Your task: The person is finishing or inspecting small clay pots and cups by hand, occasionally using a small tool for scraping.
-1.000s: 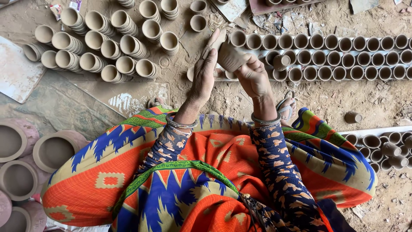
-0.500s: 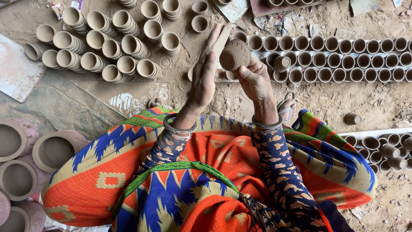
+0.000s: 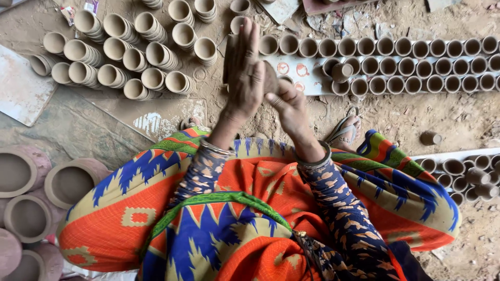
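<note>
Small brown unfired clay cup (image 3: 270, 82): pinched between both hands, held in the air over the dirt floor (image 3: 416, 117), above the near end of the cup rows. Mostly hidden now, only a sliver of its side shows.

Change vs 0.5 s ago: cup mouth was facing the camera with the left palm set back from it; now the left hand (image 3: 245, 78) is flat against it, fingers straight and spread upward, palm covering the cup. Reads as a pat or press on the wall, so shaping looks underway, not finished.

Right hand (image 3: 289, 105): fingers curled, thumb and fingertips gripping the cup from the right and underneath. It carries the cup; left only presses.

Around it:
- white board with 2 rows of upright clay cups (image 3: 396, 65) just beyond the hands, running off right
- pile of clay cups lying on their sides (image 3: 125, 54) to the upper left
- second batch of cups on a board (image 3: 469, 174) lower right
- large clay pots (image 3: 31, 198) at left edge
- orange and blue patterned garment (image 3: 208, 218) over the lap, sandalled foot (image 3: 346, 129) just under the right hand
</note>
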